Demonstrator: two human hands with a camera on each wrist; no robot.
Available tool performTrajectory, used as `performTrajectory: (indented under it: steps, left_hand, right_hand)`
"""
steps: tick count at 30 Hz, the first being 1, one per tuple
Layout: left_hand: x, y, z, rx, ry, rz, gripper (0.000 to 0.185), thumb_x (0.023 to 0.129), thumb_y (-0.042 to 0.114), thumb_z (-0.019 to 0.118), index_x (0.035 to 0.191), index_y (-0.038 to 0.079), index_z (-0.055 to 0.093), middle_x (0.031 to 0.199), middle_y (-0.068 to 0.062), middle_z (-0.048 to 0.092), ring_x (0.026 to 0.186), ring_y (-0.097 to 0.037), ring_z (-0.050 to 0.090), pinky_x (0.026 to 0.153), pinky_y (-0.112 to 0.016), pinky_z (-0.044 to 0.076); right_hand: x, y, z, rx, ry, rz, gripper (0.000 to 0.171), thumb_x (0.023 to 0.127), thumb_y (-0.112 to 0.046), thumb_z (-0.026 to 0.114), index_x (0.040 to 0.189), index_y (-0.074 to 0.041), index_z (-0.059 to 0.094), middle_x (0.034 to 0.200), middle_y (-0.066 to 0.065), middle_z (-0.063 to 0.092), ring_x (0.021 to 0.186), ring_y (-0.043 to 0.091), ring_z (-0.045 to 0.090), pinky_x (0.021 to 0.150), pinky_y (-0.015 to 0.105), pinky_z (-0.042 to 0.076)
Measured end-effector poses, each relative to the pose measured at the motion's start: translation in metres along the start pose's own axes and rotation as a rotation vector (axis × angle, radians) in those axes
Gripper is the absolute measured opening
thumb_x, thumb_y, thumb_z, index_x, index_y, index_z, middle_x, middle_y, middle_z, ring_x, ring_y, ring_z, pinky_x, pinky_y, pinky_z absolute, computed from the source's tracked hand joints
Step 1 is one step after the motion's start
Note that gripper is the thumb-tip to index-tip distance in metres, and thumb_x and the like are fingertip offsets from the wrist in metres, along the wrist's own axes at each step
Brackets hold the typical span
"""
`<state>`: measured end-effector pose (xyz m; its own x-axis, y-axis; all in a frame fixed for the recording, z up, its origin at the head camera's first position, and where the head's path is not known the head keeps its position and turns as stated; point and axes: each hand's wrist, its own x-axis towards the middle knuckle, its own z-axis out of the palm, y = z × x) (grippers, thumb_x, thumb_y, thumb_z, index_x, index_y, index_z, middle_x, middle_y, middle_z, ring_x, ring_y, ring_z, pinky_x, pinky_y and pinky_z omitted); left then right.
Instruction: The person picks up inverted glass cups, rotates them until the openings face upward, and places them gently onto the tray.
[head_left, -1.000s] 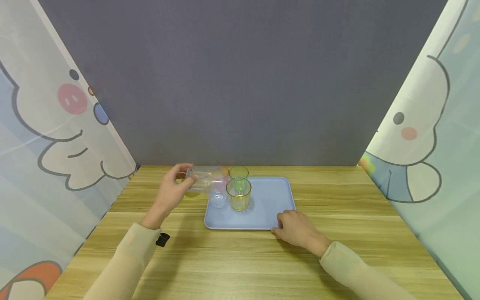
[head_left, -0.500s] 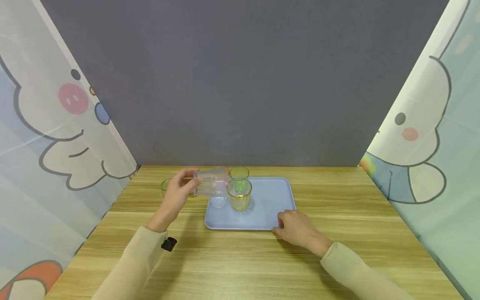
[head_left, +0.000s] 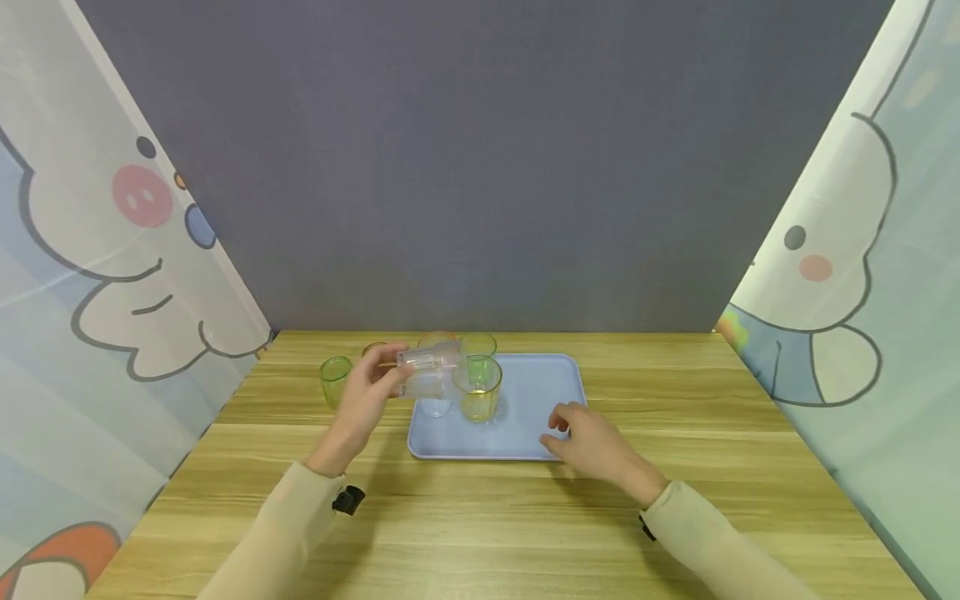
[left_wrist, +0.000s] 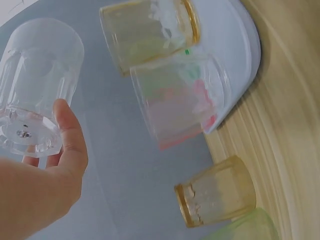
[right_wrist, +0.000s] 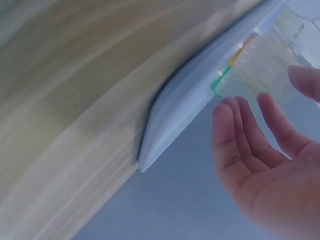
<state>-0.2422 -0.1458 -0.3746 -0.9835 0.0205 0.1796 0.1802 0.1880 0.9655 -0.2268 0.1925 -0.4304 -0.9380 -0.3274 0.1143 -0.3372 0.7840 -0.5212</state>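
Note:
My left hand [head_left: 363,404] grips a clear drinking glass [head_left: 423,371] near its base, with the glass lying sideways in the air and its mouth pointing right. In the left wrist view the thumb presses the side of that glass [left_wrist: 42,60]. On the blue tray [head_left: 536,392] stand a yellow-rimmed glass [head_left: 480,404], a green glass [head_left: 478,342] behind it, a clear glass [head_left: 435,408] and a pinkish glass [head_left: 435,337], the last two partly hidden. Over the tray's front right corner hovers my right hand [head_left: 600,446], fingers loosely bent around nothing.
Left of the tray, a green glass [head_left: 334,387] and an amber glass [left_wrist: 217,192] stand on the wooden table [head_left: 480,525]. The amber one is mostly behind my left hand in the head view. A dark grey panel [head_left: 480,167] rises at the table's back.
My left hand has carried the clear glass right, over the tray's left side, uncovering the green glass on the table. The right hand has lifted off the tray's edge.

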Motion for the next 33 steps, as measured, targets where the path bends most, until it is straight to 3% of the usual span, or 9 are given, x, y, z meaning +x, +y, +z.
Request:
performTrajectory:
  steps: [8,14,23,33]
  left_hand:
    - [-0.004,0.000,0.011,-0.043,-0.002,0.014,0.038,0.099,0.013,0.063,0.135,0.004,0.057,0.126,-0.016,0.057,0.103,-0.017,0.061,0.083,-0.031,0.054]
    - [-0.007,-0.001,0.016,-0.052,-0.008,0.032,0.037,0.099,0.014,0.063,0.134,0.005,0.058,0.124,-0.015,0.057,0.101,-0.018,0.061,0.084,-0.032,0.054]
    - [-0.009,-0.003,0.023,-0.111,-0.044,0.046,0.041,0.099,0.015,0.062,0.137,0.001,0.055,0.122,-0.014,0.056,0.100,-0.022,0.058,0.081,-0.030,0.054]
    - [-0.013,-0.003,0.032,-0.149,-0.066,0.040,0.039,0.099,0.015,0.061,0.136,0.003,0.057,0.121,-0.015,0.057,0.100,-0.019,0.059,0.082,-0.030,0.053]
  right_hand:
    - [0.002,-0.003,-0.011,0.195,0.055,-0.039,0.026,0.093,-0.025,0.074,0.107,-0.004,0.069,0.098,0.006,0.067,0.082,0.014,0.058,0.072,0.034,0.050]
    - [0.002,-0.003,-0.013,0.318,0.067,-0.025,0.028,0.093,-0.023,0.074,0.115,-0.007,0.066,0.113,0.014,0.067,0.090,0.018,0.062,0.078,0.036,0.053]
    - [0.005,-0.006,-0.014,0.478,0.112,-0.056,0.038,0.093,-0.021,0.075,0.127,-0.007,0.062,0.124,0.012,0.063,0.109,0.032,0.064,0.091,0.043,0.054]
    - [0.006,-0.011,-0.019,0.644,0.142,-0.075,0.041,0.094,-0.014,0.072,0.132,-0.001,0.060,0.131,0.018,0.059,0.118,0.039,0.061,0.091,0.035,0.054]
